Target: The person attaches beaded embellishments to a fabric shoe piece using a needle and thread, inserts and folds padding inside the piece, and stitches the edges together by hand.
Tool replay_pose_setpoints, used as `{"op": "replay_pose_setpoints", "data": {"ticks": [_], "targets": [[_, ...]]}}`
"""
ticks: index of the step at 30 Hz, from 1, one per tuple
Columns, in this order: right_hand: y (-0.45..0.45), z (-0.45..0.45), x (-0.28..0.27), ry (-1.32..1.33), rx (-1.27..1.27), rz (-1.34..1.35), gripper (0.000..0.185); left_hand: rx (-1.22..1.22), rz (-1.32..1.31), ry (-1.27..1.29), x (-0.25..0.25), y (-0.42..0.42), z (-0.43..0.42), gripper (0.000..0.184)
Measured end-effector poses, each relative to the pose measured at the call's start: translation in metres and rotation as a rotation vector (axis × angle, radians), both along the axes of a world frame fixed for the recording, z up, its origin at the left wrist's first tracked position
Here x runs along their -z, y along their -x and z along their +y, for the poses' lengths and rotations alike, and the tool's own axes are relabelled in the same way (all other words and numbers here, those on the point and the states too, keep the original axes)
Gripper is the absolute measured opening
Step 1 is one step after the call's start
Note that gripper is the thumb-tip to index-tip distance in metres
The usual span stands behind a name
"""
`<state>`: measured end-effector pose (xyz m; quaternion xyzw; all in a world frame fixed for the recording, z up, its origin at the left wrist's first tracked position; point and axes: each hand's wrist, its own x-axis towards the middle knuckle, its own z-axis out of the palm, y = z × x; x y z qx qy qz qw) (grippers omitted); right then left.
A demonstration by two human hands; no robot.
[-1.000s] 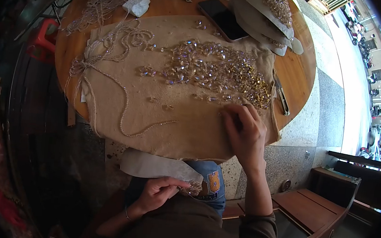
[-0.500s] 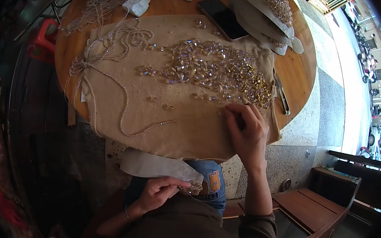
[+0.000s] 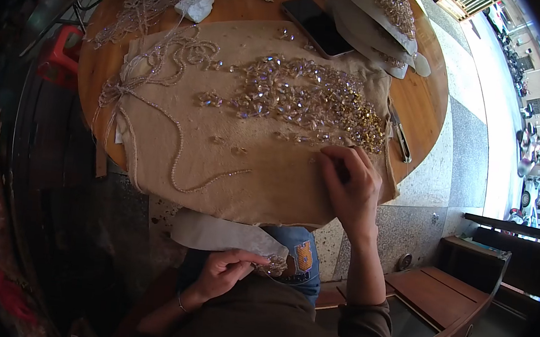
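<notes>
Clear and gold glass beads (image 3: 303, 97) lie heaped on a beige cloth (image 3: 249, 186). My right hand (image 3: 352, 183) is just below the gold end of the heap, fingers curled and pinched together; whatever they hold is too small to make out. Over my lap, my left hand (image 3: 224, 274) grips the beaded end of a pale, flat piece (image 3: 215, 233), thumb and finger on its beadwork. Tied strings of tiny beads (image 3: 177, 140) spread over the cloth's left side.
On the round wooden table (image 3: 428, 112) are a phone (image 3: 316, 27), a white lump (image 3: 196, 5), stacked pale pieces with beadwork (image 3: 362, 21) and a slim cutter (image 3: 402, 141). A red stool (image 3: 63, 57) stands to the left, wooden furniture (image 3: 436, 295) at lower right.
My right hand has shifted slightly to the right from its place a second ago, its fingers still together. My left hand keeps its place on the pale piece.
</notes>
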<state>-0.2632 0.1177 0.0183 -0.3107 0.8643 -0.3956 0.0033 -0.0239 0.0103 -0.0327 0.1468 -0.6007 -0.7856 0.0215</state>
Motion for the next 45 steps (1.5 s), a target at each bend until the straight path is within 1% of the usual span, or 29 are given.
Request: {"op": "replay_pose_setpoints", "data": {"ticks": [7, 10, 13, 16, 17, 19, 22, 23, 25, 29, 32, 35, 38, 44, 45], "targets": [[0.0, 0.0, -0.002, -0.011, -0.004, -0.018, 0.008, 0.006, -0.002, -0.006, 0.001, -0.001, 0.0, 0.029], [0.0, 0.001, -0.002, -0.028, -0.016, -0.053, 0.012, 0.003, -0.006, -0.018, 0.0, -0.001, 0.0, 0.029], [0.002, -0.001, 0.001, -0.132, -0.057, 0.112, 0.016, -0.003, -0.025, 0.011, 0.002, -0.003, -0.001, 0.029], [-0.006, 0.002, -0.004, -0.203, -0.134, 0.174, 0.019, -0.035, 0.009, 0.105, 0.003, -0.001, 0.001, 0.028], [-0.007, 0.006, -0.005, -0.158, -0.119, 0.189, 0.018, -0.055, 0.031, 0.142, 0.002, 0.0, 0.002, 0.028], [-0.009, 0.013, -0.004, -0.07, -0.095, 0.218, 0.016, -0.029, -0.012, 0.127, 0.003, -0.004, 0.0, 0.028], [-0.002, 0.035, 0.0, 0.018, 0.132, 0.134, 0.014, 0.0, -0.074, 0.118, 0.003, -0.008, -0.003, 0.027], [0.002, 0.042, 0.003, 0.021, 0.208, 0.168, 0.013, 0.006, -0.095, 0.117, 0.003, -0.008, -0.003, 0.027], [0.007, 0.053, 0.004, 0.005, 0.305, 0.137, 0.012, -0.022, -0.068, 0.124, 0.0, -0.004, 0.0, 0.028], [0.012, 0.057, 0.004, -0.011, 0.264, 0.138, 0.013, -0.007, -0.093, 0.145, -0.013, -0.002, -0.002, 0.028], [0.013, 0.056, 0.007, 0.001, 0.258, 0.16, 0.013, 0.063, -0.088, 0.187, -0.023, -0.011, -0.006, 0.028], [0.012, 0.055, 0.004, 0.012, 0.29, 0.128, 0.012, 0.046, 0.056, 0.324, -0.046, 0.0, -0.004, 0.023], [0.011, 0.056, 0.003, 0.011, 0.297, 0.129, 0.012, 0.055, 0.146, 0.46, -0.036, -0.01, -0.004, 0.022], [0.012, 0.056, 0.006, 0.004, 0.306, 0.135, 0.012, -0.007, 0.156, 0.513, -0.039, -0.003, -0.004, 0.023], [0.012, 0.055, 0.006, 0.001, 0.301, 0.133, 0.011, -0.001, 0.137, 0.49, -0.039, -0.003, -0.004, 0.023]]}}
